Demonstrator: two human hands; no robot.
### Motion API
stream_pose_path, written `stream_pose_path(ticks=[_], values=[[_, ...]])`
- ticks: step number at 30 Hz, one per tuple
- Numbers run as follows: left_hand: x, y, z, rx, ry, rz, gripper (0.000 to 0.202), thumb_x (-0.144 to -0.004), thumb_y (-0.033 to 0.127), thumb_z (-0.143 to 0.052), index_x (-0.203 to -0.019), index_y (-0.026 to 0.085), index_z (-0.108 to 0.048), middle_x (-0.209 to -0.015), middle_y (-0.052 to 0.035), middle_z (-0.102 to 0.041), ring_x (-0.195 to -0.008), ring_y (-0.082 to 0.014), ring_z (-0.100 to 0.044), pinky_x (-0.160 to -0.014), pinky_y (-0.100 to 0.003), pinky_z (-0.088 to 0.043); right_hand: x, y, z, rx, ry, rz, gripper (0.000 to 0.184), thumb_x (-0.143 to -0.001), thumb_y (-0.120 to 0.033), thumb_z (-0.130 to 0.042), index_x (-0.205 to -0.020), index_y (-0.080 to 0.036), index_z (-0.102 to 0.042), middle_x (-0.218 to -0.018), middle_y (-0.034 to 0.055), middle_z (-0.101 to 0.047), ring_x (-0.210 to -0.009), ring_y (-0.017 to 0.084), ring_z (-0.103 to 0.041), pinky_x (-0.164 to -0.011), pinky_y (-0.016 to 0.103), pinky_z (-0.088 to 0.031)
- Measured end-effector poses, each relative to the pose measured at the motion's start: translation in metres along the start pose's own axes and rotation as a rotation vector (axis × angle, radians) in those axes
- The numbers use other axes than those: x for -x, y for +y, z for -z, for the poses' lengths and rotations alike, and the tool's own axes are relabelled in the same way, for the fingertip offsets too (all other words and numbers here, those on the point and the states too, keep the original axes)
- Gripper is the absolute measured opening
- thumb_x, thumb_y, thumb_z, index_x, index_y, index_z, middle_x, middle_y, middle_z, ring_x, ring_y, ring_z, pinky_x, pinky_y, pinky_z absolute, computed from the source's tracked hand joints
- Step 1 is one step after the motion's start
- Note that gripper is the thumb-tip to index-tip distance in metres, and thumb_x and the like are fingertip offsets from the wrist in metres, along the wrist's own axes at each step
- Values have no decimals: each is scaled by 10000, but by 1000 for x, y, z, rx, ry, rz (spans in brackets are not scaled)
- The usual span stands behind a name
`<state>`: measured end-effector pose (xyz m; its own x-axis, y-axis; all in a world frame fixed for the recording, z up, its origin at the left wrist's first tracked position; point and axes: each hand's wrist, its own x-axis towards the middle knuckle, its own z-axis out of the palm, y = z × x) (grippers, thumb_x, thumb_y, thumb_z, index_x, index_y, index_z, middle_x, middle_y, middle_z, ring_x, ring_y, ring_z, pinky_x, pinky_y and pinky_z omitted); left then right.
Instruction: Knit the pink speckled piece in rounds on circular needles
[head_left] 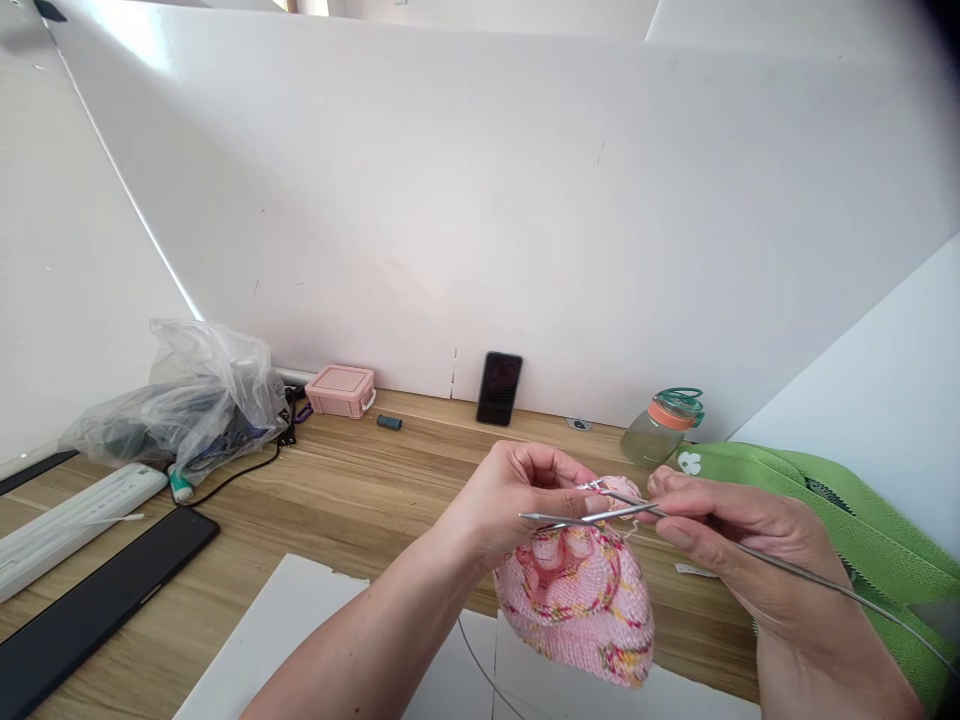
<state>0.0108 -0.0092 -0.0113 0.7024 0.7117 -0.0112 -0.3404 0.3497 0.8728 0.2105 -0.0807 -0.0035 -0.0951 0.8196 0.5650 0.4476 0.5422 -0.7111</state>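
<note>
Hands, state: the left hand [517, 500] is closed on the upper edge of the pink knitted piece [581, 600]. Its thumb and fingers pinch the fabric together with the near-level needle [562, 518] that lies across it. The right hand [735, 545] is closed on the slanting needle [780, 563], forefinger extended toward the tip. The hands are near each other but not touching, and the needles cross just above the fabric (the stitch on the tips is too small to read).

Position of work: the knitted piece hangs from the needles over the near edge of the desk [360, 490], at 6 o'clock from the phone [499, 388] propped against the back panel. A bottle [660, 430] stands at 1 o'clock from the work and a green bag [862, 510] lies at 3 o'clock.

Recommended handling, as a judgement from this view:
1. Work close to the crossing point so that no loop slides off a tip.
2. Grip lightly with the left hand so that stitches can travel along the needle.
3. Move only the right-hand tip, and brace it with the extended forefinger.
4. Watch the cable [900, 625], which trails toward 4 o'clock across the green bag, because a snag there would likely tug the tip.
</note>
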Motion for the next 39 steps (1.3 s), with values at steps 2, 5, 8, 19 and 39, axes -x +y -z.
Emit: stream_pose_path(ticks=[2,5,8,19,39], values=[[0,0,0,10,-5,5,334,-535,274,-890,-729,88,-692,-680,-29,-667,-580,-72,-569,-572,-197,-399,-1,0,-1,-11,-16,28,59,-796,-252,-699,-772,-250,-753,-537,-20,-532,-572,132,-502,-650,298,-488],[-1,-1,1,21,-13,6,337,-518,258,-899,-730,89,-699,-680,-27,-668,-587,-72,-577,-582,-194,-409,-2,0,-2,-45,-26,63,79,-815,-224,-678,-814,-261,-748,-541,-23,-501,-581,127,-468,-598,274,-442],[-2,-2,2,26,-15,13,320,-534,247,-894,-742,93,-705,-675,-28,-668,-583,-72,-579,-580,-194,-414,-3,1,-5,-76,-12,101,82,-824,-236,-680,-863,-264,-746,-561,-17,-505,-605,137,-458,-605,288,-423],[-3,-6,0,51,-32,5,301,-545,231,-887,-768,94,-738,-717,-47,-700,-626,-86,-604,-619,-202,-432,3,7,-8,16,-83,127,159,-867,-203,-635,-981,-269,-724,-618,-18,-500,-626,132,-397,-601,293,-328],[-4,-5,2,22,0,-22,341,-499,192,-898,-754,101,-691,-699,-34,-685,-618,-95,-612,-607,-199,-453,1,5,-9,21,-5,174,221,-859,-173,-625,-1015,-293,-727,-593,-31,-503,-594,125,-434,-570,279,-359]])
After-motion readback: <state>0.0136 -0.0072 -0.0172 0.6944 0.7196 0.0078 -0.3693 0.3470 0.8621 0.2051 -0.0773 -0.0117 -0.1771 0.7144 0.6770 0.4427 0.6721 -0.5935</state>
